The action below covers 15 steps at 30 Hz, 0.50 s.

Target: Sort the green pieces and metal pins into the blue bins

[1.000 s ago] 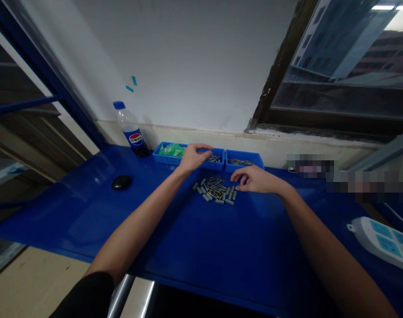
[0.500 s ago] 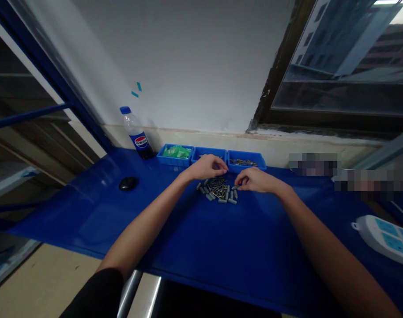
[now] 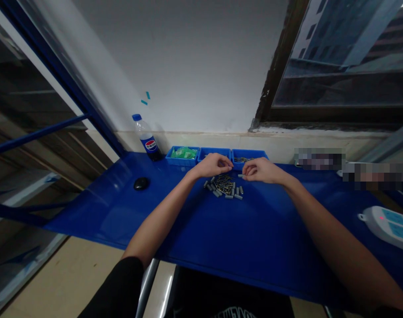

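My right hand (image 3: 262, 170) is closed in a pinch on a grey wall plug (image 3: 240, 176), which sticks out to the left of the fingertips. My left hand (image 3: 214, 165) hovers just to its left, thumb and fingertips pressed together; whatever is between them is too small to make out. Below both hands lies a pile of brass-coloured screws (image 3: 224, 182), with several grey wall plugs (image 3: 238, 197) scattered around its near side and edges. Behind the hands, the middle blue bin (image 3: 217, 151) is partly covered by my left hand.
A blue bin of green packets (image 3: 184, 153) stands at the left of the row, and the right blue bin (image 3: 254, 153) holds long metal pieces. A cola bottle (image 3: 150, 143), a black mouse (image 3: 141, 183) and a white power strip (image 3: 389, 227) rest on the blue table (image 3: 201, 234).
My right hand has lifted the wall plug away from the pile's right edge, up towards my left hand. The hands are closer together. The whole view has shifted slightly.
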{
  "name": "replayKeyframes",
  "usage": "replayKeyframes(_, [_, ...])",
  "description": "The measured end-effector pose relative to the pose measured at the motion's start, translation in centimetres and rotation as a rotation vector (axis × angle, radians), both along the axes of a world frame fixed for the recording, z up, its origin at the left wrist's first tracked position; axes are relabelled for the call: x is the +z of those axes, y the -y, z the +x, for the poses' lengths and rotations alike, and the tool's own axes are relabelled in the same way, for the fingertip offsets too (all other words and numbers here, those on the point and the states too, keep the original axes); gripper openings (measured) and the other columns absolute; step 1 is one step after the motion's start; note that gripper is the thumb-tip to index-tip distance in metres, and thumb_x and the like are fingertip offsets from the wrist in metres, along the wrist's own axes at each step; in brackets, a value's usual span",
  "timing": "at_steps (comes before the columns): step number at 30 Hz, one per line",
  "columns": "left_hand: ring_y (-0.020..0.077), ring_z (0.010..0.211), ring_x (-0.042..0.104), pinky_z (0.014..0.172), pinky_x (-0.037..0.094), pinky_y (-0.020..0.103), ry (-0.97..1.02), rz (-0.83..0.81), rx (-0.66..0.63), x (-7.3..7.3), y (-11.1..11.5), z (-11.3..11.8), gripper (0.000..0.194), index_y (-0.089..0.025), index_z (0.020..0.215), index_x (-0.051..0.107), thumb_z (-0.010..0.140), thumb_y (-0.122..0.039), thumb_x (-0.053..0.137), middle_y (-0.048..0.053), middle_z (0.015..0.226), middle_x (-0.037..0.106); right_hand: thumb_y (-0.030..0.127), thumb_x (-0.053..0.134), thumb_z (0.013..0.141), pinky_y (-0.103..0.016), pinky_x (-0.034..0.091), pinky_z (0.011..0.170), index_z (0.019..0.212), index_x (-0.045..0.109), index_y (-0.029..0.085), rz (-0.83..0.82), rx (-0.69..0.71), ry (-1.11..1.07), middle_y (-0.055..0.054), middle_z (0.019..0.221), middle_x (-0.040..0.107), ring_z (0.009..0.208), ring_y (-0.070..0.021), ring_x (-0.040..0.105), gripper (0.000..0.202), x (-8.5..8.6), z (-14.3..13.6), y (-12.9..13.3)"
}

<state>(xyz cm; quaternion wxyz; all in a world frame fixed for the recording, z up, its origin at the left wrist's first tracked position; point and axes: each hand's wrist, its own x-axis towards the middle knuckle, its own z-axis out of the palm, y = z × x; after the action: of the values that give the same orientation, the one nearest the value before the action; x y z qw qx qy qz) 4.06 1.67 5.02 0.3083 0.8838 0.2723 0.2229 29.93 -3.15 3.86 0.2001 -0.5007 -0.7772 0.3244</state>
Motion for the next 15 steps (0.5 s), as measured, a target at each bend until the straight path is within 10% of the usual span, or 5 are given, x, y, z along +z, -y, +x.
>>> replayKeyframes(15, [0.0156, 0.076, 0.075, 0.076, 0.06, 0.03, 0.341, -0.415, 0.015, 0.0, 0.1, 0.6, 0.018, -0.012, 0.098, 0.076, 0.083, -0.023, 0.075, 0.008, 0.081, 0.078, 0.046, 0.089, 0.065, -0.039, 0.061, 0.079, 0.085, 0.072, 0.02, 0.104, -0.23, -0.608, -0.007, 0.081, 0.077, 0.079, -0.0237, 0.075, 0.037, -0.8, -3.4, 0.5])
